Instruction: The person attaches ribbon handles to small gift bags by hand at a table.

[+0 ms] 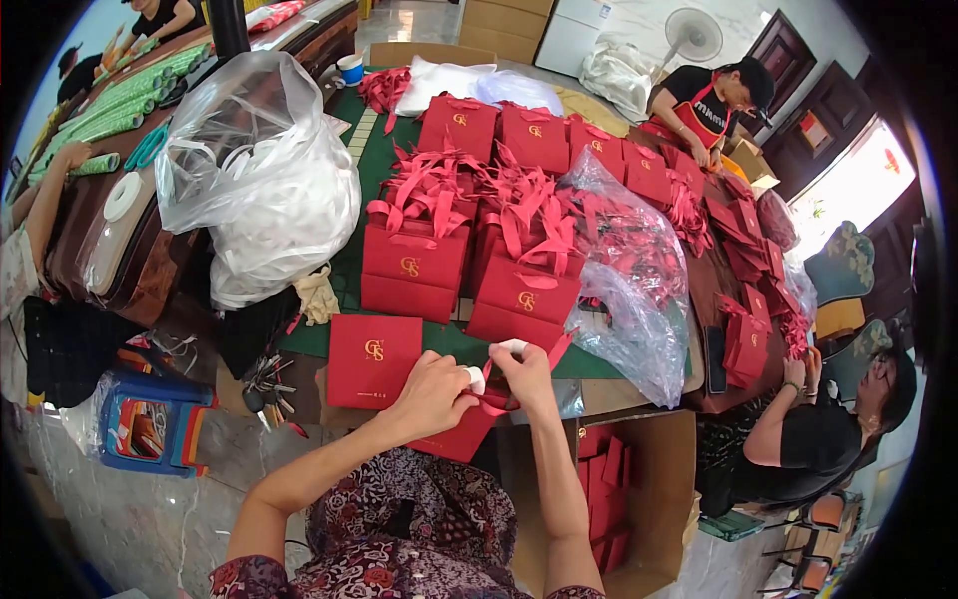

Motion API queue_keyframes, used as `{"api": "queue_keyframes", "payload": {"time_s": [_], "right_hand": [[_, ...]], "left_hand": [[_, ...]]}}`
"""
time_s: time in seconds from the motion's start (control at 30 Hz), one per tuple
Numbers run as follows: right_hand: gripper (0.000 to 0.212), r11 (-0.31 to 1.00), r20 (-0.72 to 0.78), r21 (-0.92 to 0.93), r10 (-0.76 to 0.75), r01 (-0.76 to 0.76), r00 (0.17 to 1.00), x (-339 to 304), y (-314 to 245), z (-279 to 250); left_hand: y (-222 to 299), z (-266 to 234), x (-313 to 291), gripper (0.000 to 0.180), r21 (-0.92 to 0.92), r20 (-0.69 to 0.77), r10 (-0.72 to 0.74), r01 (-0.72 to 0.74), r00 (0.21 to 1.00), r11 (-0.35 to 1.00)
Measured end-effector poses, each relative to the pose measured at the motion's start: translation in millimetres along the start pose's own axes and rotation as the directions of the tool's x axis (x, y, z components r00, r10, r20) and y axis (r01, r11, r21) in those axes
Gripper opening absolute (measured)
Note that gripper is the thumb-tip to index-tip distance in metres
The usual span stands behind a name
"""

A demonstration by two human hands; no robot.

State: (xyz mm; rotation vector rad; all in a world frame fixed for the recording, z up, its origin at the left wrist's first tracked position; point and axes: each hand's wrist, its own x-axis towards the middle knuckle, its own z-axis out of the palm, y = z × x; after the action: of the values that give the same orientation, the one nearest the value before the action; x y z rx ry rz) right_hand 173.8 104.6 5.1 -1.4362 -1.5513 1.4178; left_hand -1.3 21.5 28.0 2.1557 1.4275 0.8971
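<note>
My left hand (440, 391) and my right hand (523, 376) are close together at the table's near edge. Both have fingers pinched on a red ribbon (491, 403), and white coverings show on some fingertips. Below them a red paper gift bag (451, 442) lies tilted, partly hidden by my left hand and forearm. To the left, another red gift bag (374, 349) with a gold emblem lies flat. Just beyond my hands stand rows of red gift bags (411, 275) with loose red ribbon handles (429, 190) heaped on top.
A cardboard box (654, 499) with red bags stands by my right forearm. Clear plastic (634, 339) drapes beside the bags; a big plastic bag of white ribbon (264, 190) sits left. Keys (267, 384) hang at the front edge. Co-workers (818, 429) handle red bags at right.
</note>
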Motion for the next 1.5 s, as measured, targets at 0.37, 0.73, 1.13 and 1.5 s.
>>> {"api": "queue_keyframes", "payload": {"time_s": [0.37,0.73,1.13,1.5], "right_hand": [[0.026,0.806,-0.449,-0.581,-0.435,0.115,0.781,-9,26,-64],[0.024,0.776,-0.494,-0.629,-0.443,0.045,0.748,29,52,-71],[0.018,0.671,-0.426,-0.74,-0.524,0.049,0.737,31,45,-58],[0.009,0.874,-0.357,-0.322,-0.469,0.365,0.808,-46,9,-22]], "left_hand": [[-27,15,12,0.023,-0.021,-0.145,-0.248,0.248,0.958,0.969],[-39,-28,-23,0.034,0.152,-0.196,-0.231,0.262,0.953,0.953],[-43,-23,-47,0.046,0.233,-0.158,-0.136,0.17,0.978,0.958],[-46,-9,-43,0.04,0.213,-0.192,-0.098,0.139,0.977,0.967]]}}
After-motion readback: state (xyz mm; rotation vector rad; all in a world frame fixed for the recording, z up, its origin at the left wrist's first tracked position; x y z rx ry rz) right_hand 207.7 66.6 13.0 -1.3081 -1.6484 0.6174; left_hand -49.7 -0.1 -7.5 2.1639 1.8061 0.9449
